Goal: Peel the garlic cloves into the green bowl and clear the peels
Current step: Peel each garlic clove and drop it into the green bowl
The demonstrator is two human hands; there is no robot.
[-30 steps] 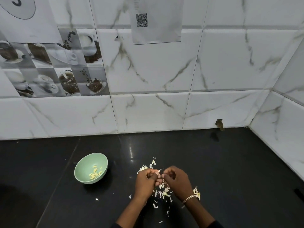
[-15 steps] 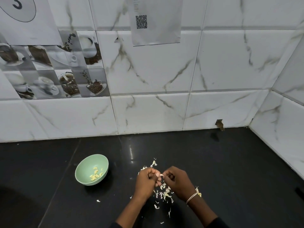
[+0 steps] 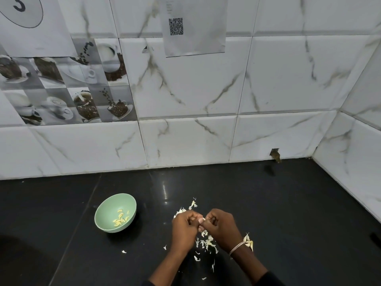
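Pinching together over the glossy black stone counter (image 3: 288, 213), your left hand (image 3: 184, 228) and right hand (image 3: 221, 226) meet knuckle to knuckle near the bottom middle of the view. The fingers of both are curled tight, and their tips close on a small pale piece of garlic (image 3: 201, 219). So little of it shows that you cannot tell whether it is clove or skin. A thin silver chain bracelet (image 3: 237, 247) sits on your right wrist. The papery white garlic peels (image 3: 208, 243) lie loose on the counter right under and between your hands, with a few more just behind your left knuckles, a small cluster beside the bracelet, and stray flecks off to the left. The round pale green bowl (image 3: 107, 209) stands upright on the counter to the left of your hands, apart from them and from the main scatter of peels. Inside it, a handful of yellowish peeled garlic cloves (image 3: 120, 218) rests against the lower right of its wall. Behind the counter rises a white marble-pattern tiled wall (image 3: 278, 79). A white paper sheet with a QR code (image 3: 195, 27) hangs on it, and a panel of grey coffee-cup picture tiles (image 3: 68, 89) sits further left.
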